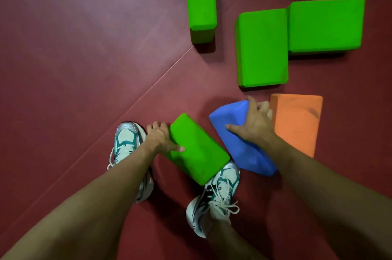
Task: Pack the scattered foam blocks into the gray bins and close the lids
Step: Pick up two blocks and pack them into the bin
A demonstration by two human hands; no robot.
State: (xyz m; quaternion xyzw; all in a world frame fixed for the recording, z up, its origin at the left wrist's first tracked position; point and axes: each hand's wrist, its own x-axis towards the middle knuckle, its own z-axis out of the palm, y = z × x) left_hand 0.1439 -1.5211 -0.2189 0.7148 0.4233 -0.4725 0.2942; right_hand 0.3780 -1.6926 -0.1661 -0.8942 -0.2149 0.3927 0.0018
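- Gripping one block each: the left hand (158, 135) curls round the end of a green block (198, 149), thumb on top, and the right hand (255, 121) spreads over a blue block (237, 141), fingers hooked over its far edge.
- Both blocks sit tilted just above the shoes (214, 194), seemingly lifted off the floor (74, 47); no gray bin is in view.
- Foam like this is likely light, a little squashy and not slippery, so a one-handed clamp across the short side should hold.
- Just beside the right hand lies an orange block (297, 124); beyond it two green blocks touch edge to edge, with a long green one and another orange farther off.
- Dark red matting, with one diagonal seam, covers the floor.
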